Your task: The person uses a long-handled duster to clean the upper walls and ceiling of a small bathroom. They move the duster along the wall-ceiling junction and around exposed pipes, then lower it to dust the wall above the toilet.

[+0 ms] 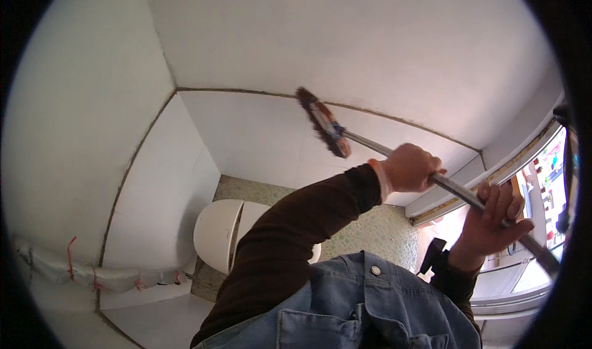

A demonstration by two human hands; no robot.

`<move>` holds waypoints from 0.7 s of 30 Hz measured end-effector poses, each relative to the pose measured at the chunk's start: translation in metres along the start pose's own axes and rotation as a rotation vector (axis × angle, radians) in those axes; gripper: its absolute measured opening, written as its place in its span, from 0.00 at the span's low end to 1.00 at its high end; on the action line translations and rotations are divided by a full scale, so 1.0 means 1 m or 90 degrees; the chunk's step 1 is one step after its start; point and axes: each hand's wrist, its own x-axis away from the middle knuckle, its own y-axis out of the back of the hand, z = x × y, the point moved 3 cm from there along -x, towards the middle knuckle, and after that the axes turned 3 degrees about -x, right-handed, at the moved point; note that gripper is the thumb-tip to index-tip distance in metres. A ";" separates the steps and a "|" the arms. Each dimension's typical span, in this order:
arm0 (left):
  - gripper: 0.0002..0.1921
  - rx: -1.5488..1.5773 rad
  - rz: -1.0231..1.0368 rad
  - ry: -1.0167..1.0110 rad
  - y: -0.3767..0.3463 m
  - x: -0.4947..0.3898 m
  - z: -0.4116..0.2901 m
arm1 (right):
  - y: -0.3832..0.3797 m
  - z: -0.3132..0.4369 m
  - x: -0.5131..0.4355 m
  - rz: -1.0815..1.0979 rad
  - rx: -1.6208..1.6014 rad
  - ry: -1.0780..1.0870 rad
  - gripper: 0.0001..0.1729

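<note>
My left hand is closed round the middle of a long metal pole, and my right hand holds the same pole further back, near the right rim. At the pole's far end is a brush head with dark bristles and a reddish-brown, slightly blurred body, a broom by its look. It overlaps the dark seam that runs across the white wall; whether the bristles touch the wall, I cannot tell. The pole slants down to the right across the view.
Below left, a white toilet stands on a greenish patterned floor, partly hidden by my left sleeve. A pipe wrapped in plastic with red ties runs along the left wall. At the right are a bright doorway or window opening and its frame.
</note>
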 end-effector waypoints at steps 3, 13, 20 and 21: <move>0.16 -0.076 -0.009 0.000 0.027 0.017 0.006 | -0.025 -0.008 -0.020 0.096 -0.042 0.006 0.28; 0.16 -0.470 -0.275 0.245 0.172 0.136 0.089 | -0.084 -0.127 -0.011 0.289 -0.081 0.061 0.26; 0.13 -0.428 -0.395 0.305 0.135 0.155 0.145 | -0.064 -0.168 -0.009 0.366 -0.047 0.009 0.18; 0.13 -0.384 -0.393 0.279 0.115 0.145 0.144 | -0.053 -0.159 -0.009 0.390 -0.037 0.008 0.16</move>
